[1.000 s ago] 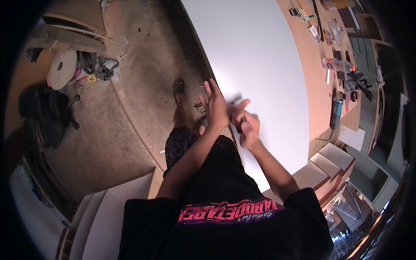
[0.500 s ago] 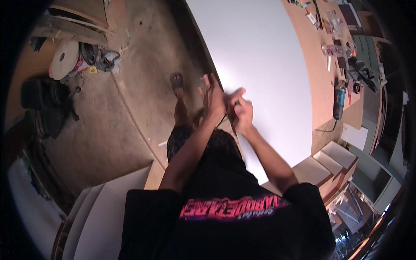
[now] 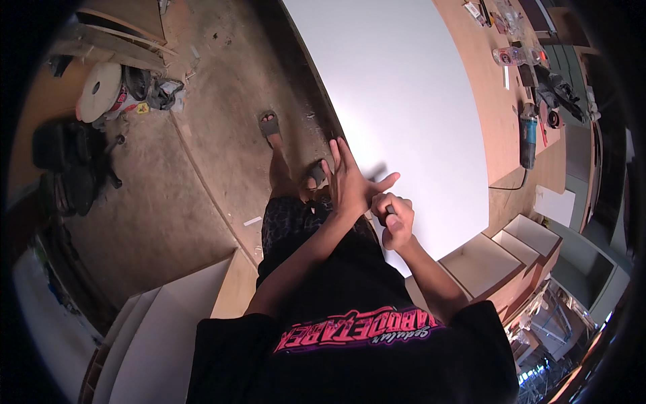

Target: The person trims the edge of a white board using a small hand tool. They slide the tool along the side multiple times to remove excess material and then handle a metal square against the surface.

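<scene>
My left hand [image 3: 348, 187] is held over the near left edge of a large white panel [image 3: 410, 114], its fingers stretched out and spread, with nothing seen in them. Just to its right, my right hand [image 3: 397, 221] is curled into a fist above the same panel. A small dark end shows between its fingers and thumb, but what it belongs to is hidden. The two hands are close together; whether they touch I cannot tell.
On the wooden table [image 3: 464, 54] to the right lie a teal and black power tool [image 3: 528, 141] with a cord and a clear plastic bottle [image 3: 511, 56]. Open box compartments [image 3: 481, 266] stand at the near right. White boards [image 3: 175, 323] are at the near left; a large spool [image 3: 101, 91] sits far left.
Both hands have moved nearer to me and slightly right. My left fingers have spread wider, and my right hand has closed into a fist.
</scene>
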